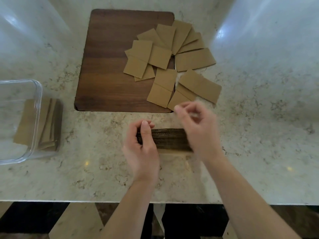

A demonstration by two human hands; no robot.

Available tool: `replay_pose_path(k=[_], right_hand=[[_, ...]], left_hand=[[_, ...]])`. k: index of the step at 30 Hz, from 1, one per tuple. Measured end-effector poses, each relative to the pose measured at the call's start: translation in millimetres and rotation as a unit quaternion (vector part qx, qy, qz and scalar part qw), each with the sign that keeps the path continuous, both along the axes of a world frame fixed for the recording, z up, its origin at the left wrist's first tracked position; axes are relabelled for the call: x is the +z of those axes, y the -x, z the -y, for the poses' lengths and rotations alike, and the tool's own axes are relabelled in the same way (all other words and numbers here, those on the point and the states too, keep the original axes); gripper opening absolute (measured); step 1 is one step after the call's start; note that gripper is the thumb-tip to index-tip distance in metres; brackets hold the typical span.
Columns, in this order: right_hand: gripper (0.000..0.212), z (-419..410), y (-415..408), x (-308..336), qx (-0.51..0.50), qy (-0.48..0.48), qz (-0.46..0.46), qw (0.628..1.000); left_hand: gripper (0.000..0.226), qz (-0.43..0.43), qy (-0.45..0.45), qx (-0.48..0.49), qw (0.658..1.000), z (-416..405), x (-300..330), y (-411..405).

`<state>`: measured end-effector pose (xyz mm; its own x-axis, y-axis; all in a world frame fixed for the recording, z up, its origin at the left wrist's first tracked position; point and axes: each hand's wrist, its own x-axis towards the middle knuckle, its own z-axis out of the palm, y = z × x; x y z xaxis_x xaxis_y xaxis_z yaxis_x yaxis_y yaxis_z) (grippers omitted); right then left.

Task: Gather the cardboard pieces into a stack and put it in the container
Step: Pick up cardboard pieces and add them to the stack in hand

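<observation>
Cardboard pieces, flat tan rectangles, already sit at far left in the clear square glass container [37, 107], leaning as a bundle [46, 125] against its right wall. Next comes the dark brown wooden cutting board [107, 66] on the speckled beige stone countertop [259, 135], with loose tan cardboard rectangles [170, 61] fanned over its right edge. Nearer me, my left hand [141, 147] grips the left end of an on-edge stack of corrugated cardboard [170, 138]. My right hand [198, 125] is blurred, fingers curled, its grasp unclear.
</observation>
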<state>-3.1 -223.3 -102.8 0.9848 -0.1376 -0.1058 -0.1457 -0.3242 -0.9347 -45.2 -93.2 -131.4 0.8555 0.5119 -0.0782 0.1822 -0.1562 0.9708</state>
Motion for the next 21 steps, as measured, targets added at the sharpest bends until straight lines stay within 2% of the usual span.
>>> replay_pose_path(k=[1, 2, 3, 6, 8, 10, 12, 14, 16, 18, 21], right_hand=[[0.006, 11, -15, 3, -0.023, 0.031, 0.029, 0.999], [0.008, 24, -31, 5, -0.043, 0.074, 0.049, 0.995], [0.021, 35, -48, 6, -0.044, 0.128, 0.051, 0.990], [0.070, 62, -92, 5, 0.033, 0.311, -0.079, 0.946], [0.076, 70, -106, 4, 0.060, 0.361, -0.141, 0.920], [0.064, 73, -111, 6, 0.059, 0.333, -0.152, 0.929], [0.032, 76, -107, 10, 0.072, 0.266, -0.094, 0.957], [0.020, 79, -103, 17, 0.137, 0.244, -0.026, 0.960], [0.017, 76, -106, 27, 0.243, 0.281, -0.021, 0.928], [0.023, 64, -114, 35, 0.336, 0.354, -0.044, 0.872], [0.033, 43, -128, 34, 0.393, 0.462, -0.059, 0.793]], left_hand=[[0.024, 0.004, -0.010, -0.007, 1.000, 0, -1, 0], [0.025, 0.007, -0.015, -0.014, 1.000, 0, -1, 1], [0.026, 0.010, -0.017, -0.021, 1.000, -1, -2, 1], [0.029, 0.017, -0.030, -0.037, 0.999, -3, -4, 4], [0.031, 0.023, -0.033, -0.033, 0.999, -3, -6, 3], [0.032, 0.028, -0.033, -0.024, 0.999, -2, -7, 3], [0.033, 0.032, -0.039, -0.024, 0.998, -1, -8, 3], [0.032, 0.032, -0.040, -0.023, 0.998, -1, -8, 2], [0.030, 0.032, -0.039, -0.022, 0.998, -1, -8, 2], [0.029, 0.029, -0.031, -0.020, 0.999, 1, -9, 2], [0.028, 0.033, -0.034, -0.017, 0.999, 2, -9, 0]])
